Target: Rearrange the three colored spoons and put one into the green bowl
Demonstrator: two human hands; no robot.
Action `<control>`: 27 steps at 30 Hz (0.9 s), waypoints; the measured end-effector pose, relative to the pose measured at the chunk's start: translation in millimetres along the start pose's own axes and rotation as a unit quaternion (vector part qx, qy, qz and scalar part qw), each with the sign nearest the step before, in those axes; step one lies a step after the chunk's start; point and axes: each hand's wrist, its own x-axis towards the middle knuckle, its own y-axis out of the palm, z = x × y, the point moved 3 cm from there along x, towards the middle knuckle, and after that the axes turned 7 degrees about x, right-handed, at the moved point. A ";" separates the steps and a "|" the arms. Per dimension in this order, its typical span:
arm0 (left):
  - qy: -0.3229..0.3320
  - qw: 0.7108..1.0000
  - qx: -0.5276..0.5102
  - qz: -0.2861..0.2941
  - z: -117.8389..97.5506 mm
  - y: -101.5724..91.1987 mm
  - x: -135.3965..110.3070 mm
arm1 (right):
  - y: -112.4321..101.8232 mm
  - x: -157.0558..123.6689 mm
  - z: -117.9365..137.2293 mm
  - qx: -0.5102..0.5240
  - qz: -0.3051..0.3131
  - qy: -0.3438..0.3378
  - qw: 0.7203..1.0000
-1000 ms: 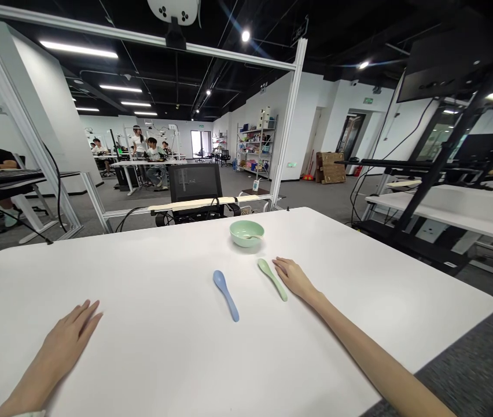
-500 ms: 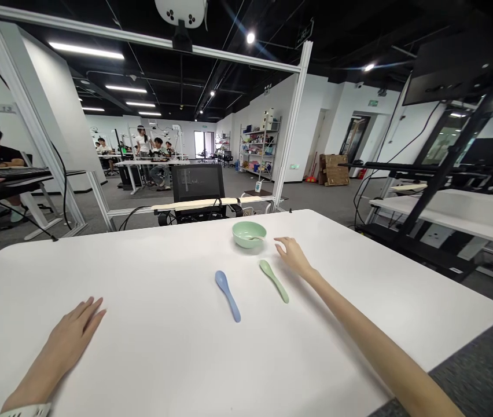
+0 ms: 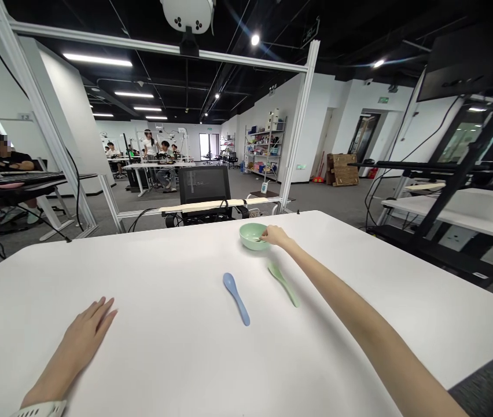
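My right hand (image 3: pixel 275 235) reaches over the rim of a pale green bowl (image 3: pixel 251 237) at the far middle of the white table (image 3: pixel 177 359). Its fingers are pinched on a small pale object inside the bowl that I cannot make out. A green spoon (image 3: pixel 284 283) lies just under my right forearm, and a blue spoon (image 3: pixel 236 297) lies to its left. My left hand (image 3: pixel 88 334) rests flat on the table at the near left, fingers stretched out, holding nothing.
A black chair (image 3: pixel 205 186) stands behind the far table edge inside a white metal frame (image 3: pixel 298 121). A desk (image 3: pixel 463 217) with black stands is at the right. Several people sit at desks far back and at the left.
My right hand moved from beside the green spoon forward to the bowl and pinched over its rim. The left hand stayed flat. The view shifted slightly.
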 end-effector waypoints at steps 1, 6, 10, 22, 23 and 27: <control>0.000 1.000 -0.002 -0.001 0.4 0.5 -0.7 | 0.0 0.0 1.1 0.007 -0.003 -0.002 1.000; -0.013 0.998 -0.055 -0.019 -5.3 -7.3 -3.6 | -10.4 -10.0 8.7 0.051 -0.058 -0.033 0.996; -0.031 0.982 -0.180 -0.039 -56.0 -39.1 -0.5 | -20.1 -40.3 28.9 0.166 -0.213 -0.133 0.954; -0.080 0.738 -0.618 0.260 -295.1 -82.9 -18.6 | 50.7 -200.3 133.6 0.487 -0.175 -0.232 0.823; -0.081 0.737 -0.620 0.256 -298.4 -83.5 -19.6 | 53.3 -204.3 133.9 0.496 -0.167 -0.222 0.823; -0.088 0.782 -0.573 0.231 -294.2 -81.6 -16.7 | 53.9 -206.2 125.8 0.455 -0.131 -0.221 0.852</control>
